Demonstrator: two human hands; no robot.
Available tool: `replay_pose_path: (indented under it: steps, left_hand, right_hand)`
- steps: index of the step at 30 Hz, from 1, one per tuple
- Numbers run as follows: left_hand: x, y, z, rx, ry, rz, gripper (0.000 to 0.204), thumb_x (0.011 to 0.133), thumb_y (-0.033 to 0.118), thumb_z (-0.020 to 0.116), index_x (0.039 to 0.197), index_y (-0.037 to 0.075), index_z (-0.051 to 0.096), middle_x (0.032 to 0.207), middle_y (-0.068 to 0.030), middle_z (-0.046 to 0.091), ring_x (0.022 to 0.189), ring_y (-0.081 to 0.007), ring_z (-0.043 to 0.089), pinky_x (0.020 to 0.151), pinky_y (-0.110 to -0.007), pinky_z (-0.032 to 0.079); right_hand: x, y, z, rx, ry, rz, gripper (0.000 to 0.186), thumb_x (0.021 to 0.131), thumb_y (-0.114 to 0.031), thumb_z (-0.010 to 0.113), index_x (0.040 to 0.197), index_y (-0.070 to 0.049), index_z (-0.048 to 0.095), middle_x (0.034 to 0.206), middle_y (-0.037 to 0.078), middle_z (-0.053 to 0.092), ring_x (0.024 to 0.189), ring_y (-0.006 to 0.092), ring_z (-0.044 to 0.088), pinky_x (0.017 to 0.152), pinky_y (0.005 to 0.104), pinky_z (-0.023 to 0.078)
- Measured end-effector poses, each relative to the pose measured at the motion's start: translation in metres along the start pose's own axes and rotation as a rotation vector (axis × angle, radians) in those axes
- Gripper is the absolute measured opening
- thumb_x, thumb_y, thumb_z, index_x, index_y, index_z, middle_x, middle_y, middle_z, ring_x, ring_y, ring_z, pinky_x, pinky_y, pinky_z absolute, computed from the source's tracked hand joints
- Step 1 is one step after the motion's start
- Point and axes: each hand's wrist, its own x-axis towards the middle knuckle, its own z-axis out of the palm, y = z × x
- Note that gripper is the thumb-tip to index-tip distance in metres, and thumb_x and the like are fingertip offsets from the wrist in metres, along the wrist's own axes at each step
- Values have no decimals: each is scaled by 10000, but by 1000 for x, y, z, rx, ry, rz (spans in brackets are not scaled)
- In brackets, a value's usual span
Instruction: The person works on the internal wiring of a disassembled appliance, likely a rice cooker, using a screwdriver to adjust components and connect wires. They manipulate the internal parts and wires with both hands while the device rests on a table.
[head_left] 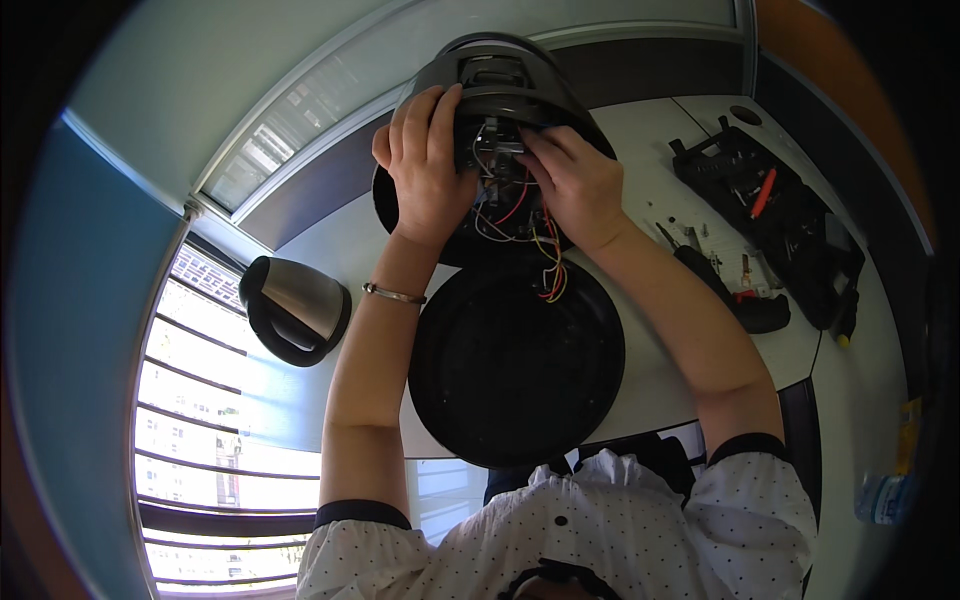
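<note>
A dark appliance [530,80] rests on its side at the desk's back, its open underside showing a metal fitting [495,135] and red, grey and yellow wires [515,205]. My left hand [425,165] grips its left edge with fingers curled over the housing. At the opening's right, my right hand [570,185] has its fingers closed by the metal fitting; what they hold is hidden. Loose wires hang down to a round black plate-like cover [515,370] lying between my forearms.
A steel kettle [300,310] stands at left beside a barred window. At right lie an open black tool case [728,165], a red-handled tool [764,192], a black power tool [760,312] and small loose parts. A bottle [880,498] is at far right. Partitions border the white desk [655,400].
</note>
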Motion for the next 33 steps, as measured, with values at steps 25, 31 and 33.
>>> replay_pose_path:
  steps: [25,31,33]
  left_hand:
    - [0,1,2,-10,-31,-36,780,559,112,778,1295,121,521,1255,-41,521,1150,-236,498,975,-390,287]
    - [-1,1,1,-12,-31,-33,757,565,97,756,1286,117,528,1249,-40,525,1163,-236,498,972,-387,287]
    - [0,1,3,-8,-15,-25,744,562,88,748,1275,115,536,1239,-37,532,1160,-232,503,966,-383,291]
  right_hand:
    - [-3,10,4,-16,-37,104,242,732,-112,733,924,-75,591,870,68,613,662,253,638,533,354,508]
    - [-6,7,8,-46,-32,212,217,749,-108,720,918,-73,588,813,65,612,603,237,623,503,344,496]
    - [-7,8,11,-5,11,215,178,758,-123,694,879,-69,576,789,86,605,580,268,622,488,371,498]
